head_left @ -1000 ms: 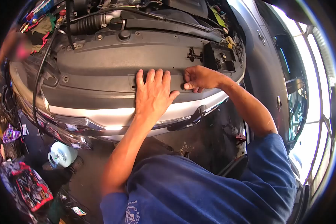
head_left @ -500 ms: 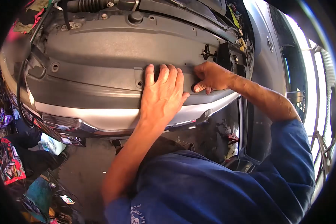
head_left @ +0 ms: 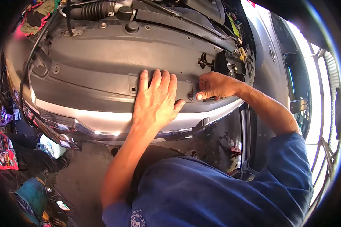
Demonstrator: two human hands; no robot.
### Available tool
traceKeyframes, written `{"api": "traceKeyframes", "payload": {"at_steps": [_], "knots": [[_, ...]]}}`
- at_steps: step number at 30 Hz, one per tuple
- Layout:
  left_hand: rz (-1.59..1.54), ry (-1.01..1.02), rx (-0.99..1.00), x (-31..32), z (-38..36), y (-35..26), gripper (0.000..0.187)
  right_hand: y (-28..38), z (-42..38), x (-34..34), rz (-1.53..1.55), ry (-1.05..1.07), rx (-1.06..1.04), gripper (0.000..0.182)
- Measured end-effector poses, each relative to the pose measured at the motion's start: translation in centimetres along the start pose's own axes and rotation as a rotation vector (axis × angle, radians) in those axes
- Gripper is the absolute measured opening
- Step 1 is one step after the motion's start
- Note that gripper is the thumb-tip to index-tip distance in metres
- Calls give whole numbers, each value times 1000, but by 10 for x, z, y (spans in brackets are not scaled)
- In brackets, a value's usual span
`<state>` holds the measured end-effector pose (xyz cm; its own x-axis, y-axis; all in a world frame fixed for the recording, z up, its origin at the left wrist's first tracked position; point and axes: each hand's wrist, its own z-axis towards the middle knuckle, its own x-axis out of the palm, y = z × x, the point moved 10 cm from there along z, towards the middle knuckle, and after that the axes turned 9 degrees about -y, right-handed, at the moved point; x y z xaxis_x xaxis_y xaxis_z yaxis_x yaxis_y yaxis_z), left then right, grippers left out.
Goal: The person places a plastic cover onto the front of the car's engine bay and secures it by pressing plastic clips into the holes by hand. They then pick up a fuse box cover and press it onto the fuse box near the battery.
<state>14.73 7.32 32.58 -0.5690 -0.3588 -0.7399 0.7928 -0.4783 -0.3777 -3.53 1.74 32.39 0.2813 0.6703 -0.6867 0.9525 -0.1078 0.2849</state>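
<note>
A wide black plastic cover panel (head_left: pixel 102 64) spans the front of an open car engine bay, above the silver bumper (head_left: pixel 102 118). My left hand (head_left: pixel 155 100) lies flat on the panel's small raised plate with fingers spread, holding nothing. A fastener hole (head_left: pixel 133 89) sits just left of it. My right hand (head_left: pixel 214 86) rests on the panel's right part with fingers curled. Its thumb presses down beside another fastener hole (head_left: pixel 190 96). Whether something small is under the thumb cannot be made out. The hood latch (head_left: pixel 203 60) is just above the right hand.
A corrugated black hose (head_left: pixel 93 10) and rags (head_left: pixel 38 17) lie at the back of the bay. A thin black cable (head_left: pixel 26 75) hangs over the left corner. On the floor at the left are a pale jug (head_left: pixel 51 146) and a teal bucket (head_left: pixel 30 196).
The view has shifted a little with my head. Both hands stay on the panel. The right thumb has slid slightly along the panel's front edge.
</note>
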Motion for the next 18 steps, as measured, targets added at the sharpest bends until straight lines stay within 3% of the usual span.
{"api": "traceKeyframes", "payload": {"at_steps": [11,15,18], "knots": [[10,77,-26,7,0,5,71,20,20,-1,-377,-143,-58,70],[-33,114,-34,9,4,5,70,0,26,1,-170,-124,123,67],[-22,118,-33,9,4,5,71,6,24,-2,-261,-184,107,64]]}}
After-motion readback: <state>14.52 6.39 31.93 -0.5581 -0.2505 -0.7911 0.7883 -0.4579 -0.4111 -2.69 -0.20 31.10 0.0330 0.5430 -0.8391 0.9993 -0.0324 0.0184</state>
